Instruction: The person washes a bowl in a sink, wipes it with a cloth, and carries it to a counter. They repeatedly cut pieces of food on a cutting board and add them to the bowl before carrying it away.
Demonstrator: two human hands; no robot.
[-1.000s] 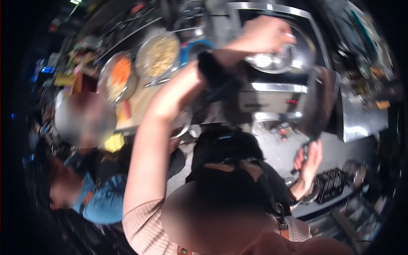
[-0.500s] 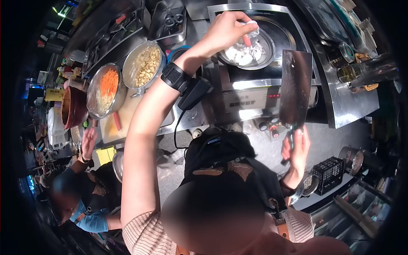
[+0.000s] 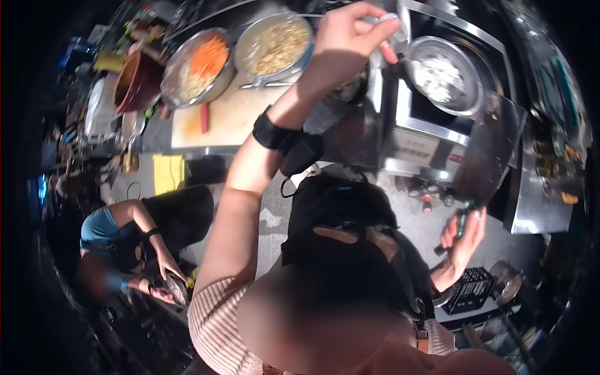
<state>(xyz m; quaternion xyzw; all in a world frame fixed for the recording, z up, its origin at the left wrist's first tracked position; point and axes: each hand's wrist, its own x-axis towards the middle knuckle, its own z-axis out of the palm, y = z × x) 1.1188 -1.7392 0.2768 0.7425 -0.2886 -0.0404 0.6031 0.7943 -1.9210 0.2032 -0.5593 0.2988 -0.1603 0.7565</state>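
My left hand (image 3: 356, 44), with a black watch on the wrist, is raised left of the pan. Its thumb and fingers pinch a small whitish, crumpled thing (image 3: 392, 24), too blurred to name. The round metal pan (image 3: 476, 84) sits on the cooktop (image 3: 417, 119) with white pieces of food (image 3: 439, 76) in it. On the right, my right hand (image 3: 465, 237) is closed round the handle of a cleaver (image 3: 490, 147). The broad blade points up and away, its upper part overlapping the cooktop's right edge in view.
A bowl of shredded carrot (image 3: 209, 57) and pale shreds and a bowl of pale chopped pieces (image 3: 281, 47) stand by a cutting board (image 3: 219, 128). A co-worker (image 3: 119, 234) at lower left holds a small metal bowl (image 3: 177, 290). A black crate (image 3: 470, 290) stands lower right.
My view has swung, so the counter and cooktop appear shifted right. My left hand has moved left from over the pan, still pinching. The co-worker's hands have come down to a metal bowl.
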